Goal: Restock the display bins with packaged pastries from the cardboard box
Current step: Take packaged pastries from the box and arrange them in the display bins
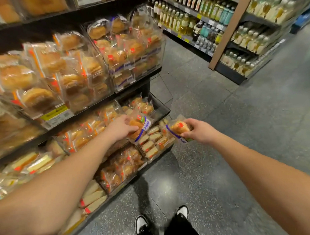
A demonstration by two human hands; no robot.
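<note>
My left hand [121, 127] grips a clear-wrapped golden pastry packet [139, 125] with a blue-and-white label, over the right end of the middle shelf's clear display bin [161, 108]. To its right, my right hand [199, 131] holds a second packet [178, 128] of the same kind, with a red sticker, just off the shelf's corner above the floor. Several similar packets [142, 104] lie at the back of that bin. No cardboard box is in view.
Clear bins of wrapped buns [128, 46] fill the upper shelf. Sliced cake packets [151, 137] fill the lower shelf. Across the grey aisle floor [222, 104] stand shelves of oil bottles [190, 20]. My shoes [162, 220] are at the bottom.
</note>
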